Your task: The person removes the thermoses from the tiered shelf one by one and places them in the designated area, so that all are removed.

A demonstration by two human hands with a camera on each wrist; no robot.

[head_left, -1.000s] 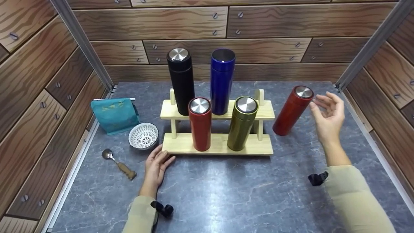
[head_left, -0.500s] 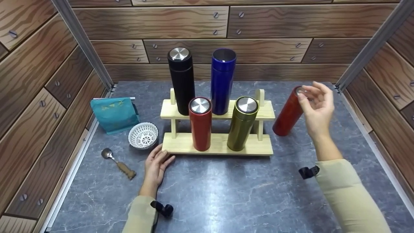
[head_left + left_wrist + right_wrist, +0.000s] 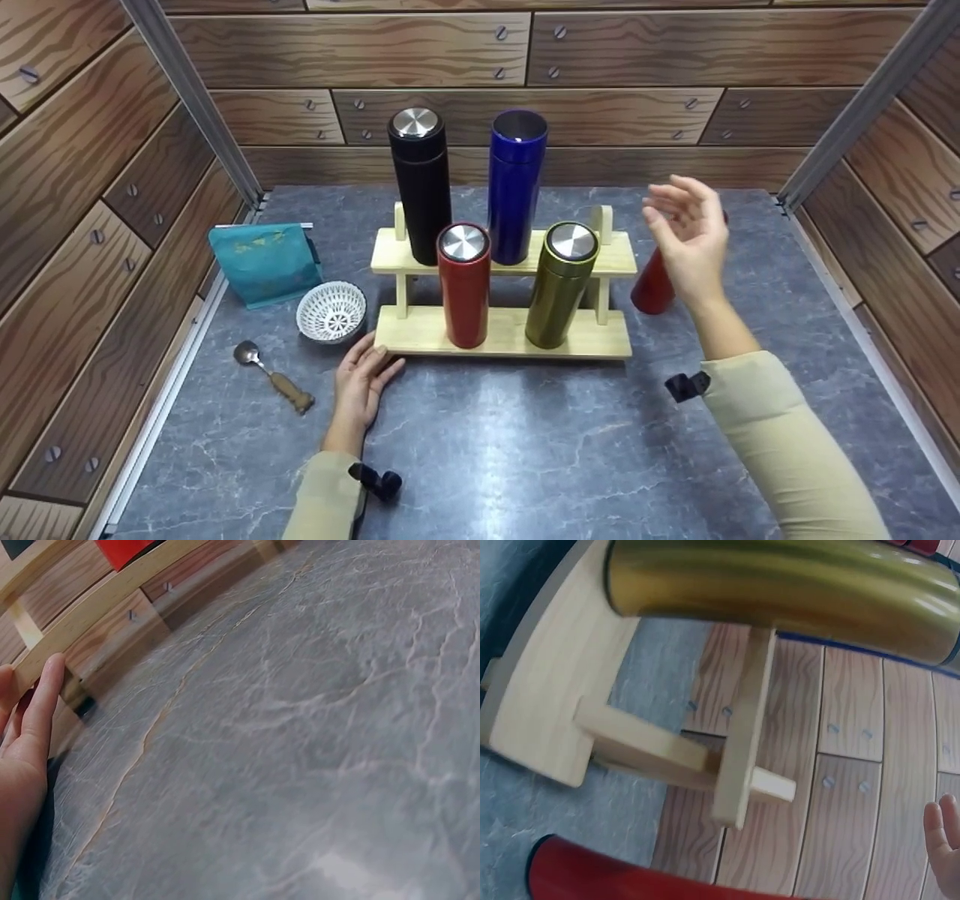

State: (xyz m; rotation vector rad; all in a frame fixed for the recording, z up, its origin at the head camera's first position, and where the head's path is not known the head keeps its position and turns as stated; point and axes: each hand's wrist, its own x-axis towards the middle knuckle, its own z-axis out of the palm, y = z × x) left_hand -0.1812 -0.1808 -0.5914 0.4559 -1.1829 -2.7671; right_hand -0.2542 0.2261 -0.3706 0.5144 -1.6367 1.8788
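Wooden rack (image 3: 420, 330), two-tiered, standing mid-table; its near, lower shelf bears a red flask (image 3: 465, 300) at left and a gold flask (image 3: 559, 300) at right; its far, upper shelf bears a black flask (image 3: 422, 199) at left and a blue flask (image 3: 516, 184) at right. The left hand (image 3: 360, 386) touches the rack's near left corner with fingers nearly straight; the right hand (image 3: 690, 244), fingers spread and lightly bent, holds nothing and partly hides a second red flask (image 3: 654, 291) on the table (image 3: 487, 450), right of the rack. At left: a white openwork bowl (image 3: 331, 311) beside the rack; farther, a teal bag (image 3: 266, 262); nearer, a wooden-handled spoon (image 3: 281, 386).
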